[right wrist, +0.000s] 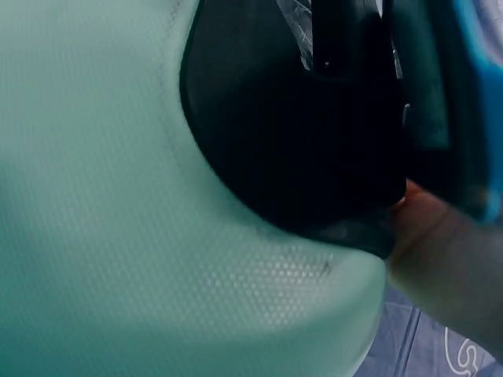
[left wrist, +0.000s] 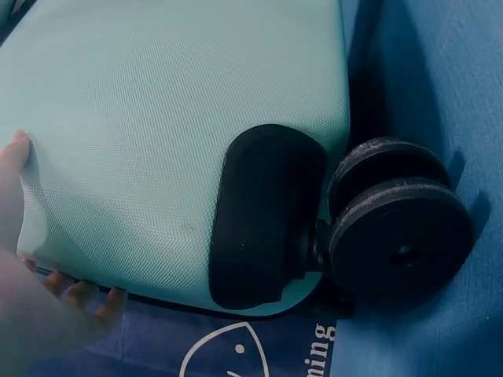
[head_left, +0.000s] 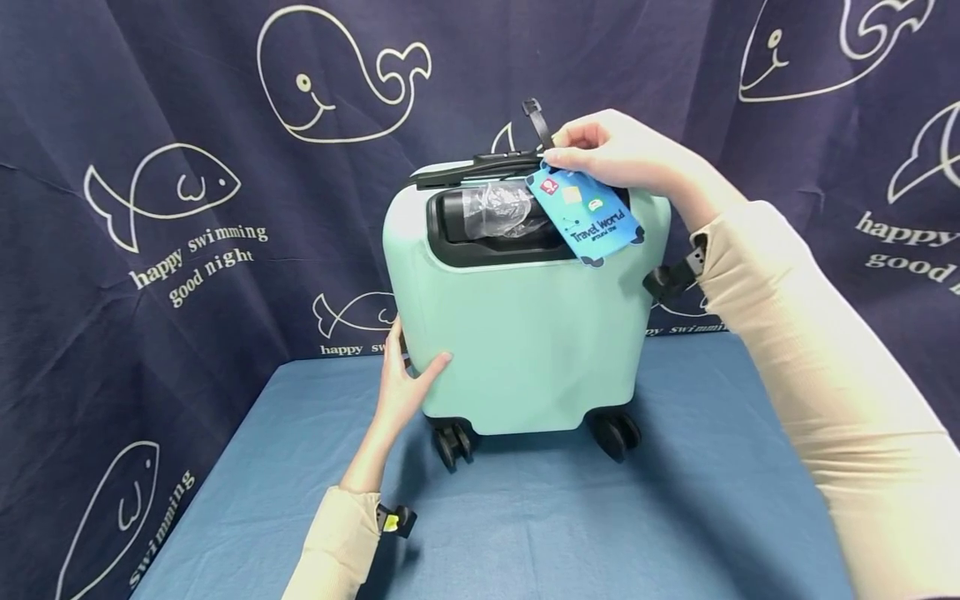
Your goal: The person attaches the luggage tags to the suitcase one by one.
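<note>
A mint-green suitcase [head_left: 525, 333] stands upright on its black wheels [head_left: 615, 433]. My left hand [head_left: 402, 375] holds its lower left side, thumb on the front face and fingers round the edge, as the left wrist view also shows. Up at the top right, my right hand [head_left: 618, 150] pinches a black strap [head_left: 536, 121] with a buckle end pointing up. A blue luggage tag [head_left: 587, 215] reading "Travel World" hangs just below those fingers, over the front recess. Clear plastic wrap [head_left: 498, 208] covers part of the black handle in that recess. The right fingertips are partly hidden.
A blue cloth [head_left: 525, 525] covers the surface under the suitcase. Behind it hangs a dark blue curtain [head_left: 480, 75] with white whale and fish drawings. A dark wrist camera [head_left: 675, 275] sits close to the suitcase's right side.
</note>
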A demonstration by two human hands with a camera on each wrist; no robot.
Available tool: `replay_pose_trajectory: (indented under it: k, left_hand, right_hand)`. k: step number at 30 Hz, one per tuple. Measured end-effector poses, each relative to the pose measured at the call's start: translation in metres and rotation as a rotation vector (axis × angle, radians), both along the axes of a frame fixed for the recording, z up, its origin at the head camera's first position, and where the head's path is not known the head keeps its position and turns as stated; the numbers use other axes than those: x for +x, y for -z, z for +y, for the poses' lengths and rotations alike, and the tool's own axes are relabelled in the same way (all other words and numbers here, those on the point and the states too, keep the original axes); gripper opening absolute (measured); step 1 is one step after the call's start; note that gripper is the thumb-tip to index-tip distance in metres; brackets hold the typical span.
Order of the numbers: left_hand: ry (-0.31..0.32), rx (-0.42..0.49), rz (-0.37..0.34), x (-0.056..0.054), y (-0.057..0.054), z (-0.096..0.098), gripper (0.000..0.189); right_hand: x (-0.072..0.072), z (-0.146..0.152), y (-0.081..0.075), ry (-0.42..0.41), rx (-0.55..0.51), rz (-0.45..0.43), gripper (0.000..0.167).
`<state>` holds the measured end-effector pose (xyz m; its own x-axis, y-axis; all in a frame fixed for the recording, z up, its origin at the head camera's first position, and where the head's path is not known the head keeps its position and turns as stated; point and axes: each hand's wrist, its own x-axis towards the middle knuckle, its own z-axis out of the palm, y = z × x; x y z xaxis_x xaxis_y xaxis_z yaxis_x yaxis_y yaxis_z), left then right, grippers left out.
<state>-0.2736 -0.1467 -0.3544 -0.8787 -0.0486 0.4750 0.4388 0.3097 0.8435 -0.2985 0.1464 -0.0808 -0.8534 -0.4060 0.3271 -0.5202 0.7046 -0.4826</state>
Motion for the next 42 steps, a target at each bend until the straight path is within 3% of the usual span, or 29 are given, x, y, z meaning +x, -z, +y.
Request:
replay_pose_trajectory:
  k: [5, 12, 15, 20, 24, 29, 32, 36, 42]
  left_hand:
    - [0.004, 0.008, -0.002, 0.0, 0.001, 0.0, 0.088]
    - [-0.009, 0.011, -0.023, 0.0, 0.001, 0.0, 0.089]
    - [-0.02, 0.006, -0.041, 0.002, -0.003, 0.0, 0.089]
    - [-0.019, 0.002, -0.042, 0.015, -0.017, 0.006, 0.086]
    - [-0.019, 0.005, -0.03, 0.016, -0.016, 0.007, 0.087]
    - [-0.017, 0.009, -0.027, 0.018, -0.016, 0.007, 0.086]
    - [-0.018, 0.017, -0.024, 0.013, -0.01, 0.005, 0.087]
    - [-0.021, 0.019, -0.001, 0.001, 0.001, 0.0, 0.088]
    - [-0.014, 0.019, 0.03, -0.002, 0.005, -0.001, 0.086]
  right_hand:
    - [0.002, -0.004, -0.002, 0.073, 0.055, 0.046, 0.027]
    - [0.0, -0.013, 0.001, 0.13, 0.124, 0.189, 0.03]
    - [-0.001, -0.016, 0.003, 0.119, 0.126, 0.247, 0.029]
    - [-0.007, -0.017, 0.007, 0.047, 0.085, 0.337, 0.027]
    - [-0.014, -0.014, 0.008, 0.001, 0.015, 0.299, 0.027]
    - [-0.017, -0.012, 0.007, 0.076, -0.032, 0.209, 0.03]
    - [-0.02, -0.011, 0.006, 0.082, -0.054, 0.184, 0.03]
    - [-0.027, -0.01, 0.006, 0.046, -0.085, 0.186, 0.026]
    - [-0.033, -0.01, 0.011, 0.006, -0.117, 0.214, 0.022]
